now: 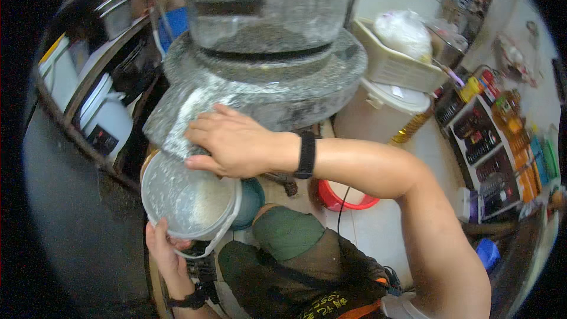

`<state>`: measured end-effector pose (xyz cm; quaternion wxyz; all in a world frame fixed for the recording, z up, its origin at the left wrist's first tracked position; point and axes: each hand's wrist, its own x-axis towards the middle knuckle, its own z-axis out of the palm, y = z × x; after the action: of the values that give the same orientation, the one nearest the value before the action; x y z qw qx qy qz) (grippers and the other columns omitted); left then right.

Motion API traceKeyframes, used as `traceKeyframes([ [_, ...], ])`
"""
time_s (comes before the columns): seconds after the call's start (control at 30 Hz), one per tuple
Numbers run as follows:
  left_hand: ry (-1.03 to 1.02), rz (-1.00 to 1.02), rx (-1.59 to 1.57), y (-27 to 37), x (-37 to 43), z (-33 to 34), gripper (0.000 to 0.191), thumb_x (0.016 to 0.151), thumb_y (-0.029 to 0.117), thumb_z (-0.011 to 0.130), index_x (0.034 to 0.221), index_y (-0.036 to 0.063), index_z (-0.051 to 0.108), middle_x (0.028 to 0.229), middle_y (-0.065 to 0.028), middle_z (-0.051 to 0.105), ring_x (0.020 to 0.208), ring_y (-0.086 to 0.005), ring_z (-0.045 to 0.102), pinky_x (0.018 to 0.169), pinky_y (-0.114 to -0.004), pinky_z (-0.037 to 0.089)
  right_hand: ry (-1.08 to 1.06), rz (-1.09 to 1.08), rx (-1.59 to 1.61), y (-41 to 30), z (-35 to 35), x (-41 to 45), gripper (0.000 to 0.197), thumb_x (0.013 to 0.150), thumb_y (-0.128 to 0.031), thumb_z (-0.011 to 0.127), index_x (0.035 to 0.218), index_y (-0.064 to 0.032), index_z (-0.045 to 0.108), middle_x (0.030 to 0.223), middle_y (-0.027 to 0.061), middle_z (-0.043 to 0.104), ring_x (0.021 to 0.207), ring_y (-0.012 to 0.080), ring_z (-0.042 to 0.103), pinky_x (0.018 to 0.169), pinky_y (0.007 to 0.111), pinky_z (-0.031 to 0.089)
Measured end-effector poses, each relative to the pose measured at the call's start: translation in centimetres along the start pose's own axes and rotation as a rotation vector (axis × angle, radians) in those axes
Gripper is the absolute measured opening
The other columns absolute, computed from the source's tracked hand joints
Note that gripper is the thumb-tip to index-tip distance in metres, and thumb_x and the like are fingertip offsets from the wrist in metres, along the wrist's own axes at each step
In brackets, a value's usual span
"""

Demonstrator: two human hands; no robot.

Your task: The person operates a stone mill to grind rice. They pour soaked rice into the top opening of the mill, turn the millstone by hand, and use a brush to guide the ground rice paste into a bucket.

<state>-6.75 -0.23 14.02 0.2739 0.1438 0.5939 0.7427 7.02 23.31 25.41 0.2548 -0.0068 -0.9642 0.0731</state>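
Observation:
A grey stone mill [283, 68] with a round upper stone stands before me. White powder or paste coats the channel of its spout [170, 119]. My right hand [230, 141] lies palm down over the spout, thumb apart from the fingers; its palm side is hidden. Below the spout tip, a translucent plastic bucket [153, 186] is tilted with its mouth towards me. Whitish material [210, 201] sits inside it, and white residue marks its wall. My left hand [166, 246] grips the bucket's lower rim, beside its white handle.
Beneath my right forearm, a red basin [325, 197] holds pale contents. A teal container [252, 204] stands behind the bucket. Shelves with white buckets [104, 115] line the left. On the right are a lidded bin [361, 119], a cream crate [390, 68] and a rack of bottles [483, 141].

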Motion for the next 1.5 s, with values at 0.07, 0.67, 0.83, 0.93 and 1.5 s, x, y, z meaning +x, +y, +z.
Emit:
traceKeyframes([
  [0.07, 0.012, 0.013, 0.006, 0.2, 0.0, 1.2, 0.034, 0.090, 0.026, 0.056, 0.112, 0.0007, 0.053, 0.086, -0.0085, 0.063, 0.048, -0.0102, 0.054, 0.037, -0.021, 0.043, -0.052, 0.091, 0.026, -0.1, -1.6, 0.0, 0.048, 0.088, -0.042, 0.059, 0.113, -0.0009, 0.056, 0.112, 0.0177, 0.059, 0.114, 0.0347, 0.052, 0.103, 0.054, 0.034],
  [0.67, 0.035, -0.082, 0.113, -0.7, 1.6, 0.0, 0.034, 0.090, 0.034, 0.058, 0.111, 0.0075, 0.051, 0.094, -0.0046, 0.059, 0.066, -0.0126, 0.060, 0.051, -0.025, 0.050, 0.241, 1.062, -0.730, 18.4, -24.9, -33.4, 0.044, 0.083, -0.022, 0.068, 0.120, -0.0005, 0.057, 0.116, 0.0200, 0.062, 0.109, 0.0346, 0.059, 0.094, 0.042, 0.048],
  [0.83, 0.039, -0.133, 0.211, -1.0, 2.8, -1.0, 0.045, 0.092, 0.027, 0.057, 0.126, -0.0004, 0.047, 0.112, -0.0168, 0.058, 0.079, -0.0242, 0.065, 0.059, -0.030, 0.054, -0.063, 1.552, -1.143, 26.4, -37.2, -43.6, 0.048, 0.083, -0.019, 0.062, 0.128, -0.0067, 0.048, 0.118, 0.0223, 0.059, 0.110, 0.0388, 0.057, 0.092, 0.049, 0.048],
  [0.93, 0.176, -0.104, 0.140, 1.4, 0.7, 4.6, 0.041, 0.092, 0.027, 0.057, 0.121, -0.0018, 0.053, 0.117, -0.0160, 0.055, 0.089, -0.0260, 0.058, 0.066, -0.033, 0.047, -0.084, 1.535, -1.294, 30.4, -38.4, -46.3, 0.041, 0.089, -0.021, 0.055, 0.127, -0.0077, 0.048, 0.119, 0.0198, 0.060, 0.112, 0.0378, 0.058, 0.092, 0.051, 0.047],
  [1.5, 0.140, -0.135, 0.157, -1.0, 2.4, -1.4, 0.035, 0.092, 0.029, 0.056, 0.113, 0.0007, 0.056, 0.103, -0.0097, 0.058, 0.084, -0.0202, 0.055, 0.069, -0.036, 0.044, -0.193, 1.273, -1.402, 22.1, -40.5, -38.8, 0.018, 0.093, -0.021, 0.049, 0.093, -0.0054, 0.058, 0.091, 0.0186, 0.065, 0.085, 0.0358, 0.065, 0.070, 0.048, 0.051],
])
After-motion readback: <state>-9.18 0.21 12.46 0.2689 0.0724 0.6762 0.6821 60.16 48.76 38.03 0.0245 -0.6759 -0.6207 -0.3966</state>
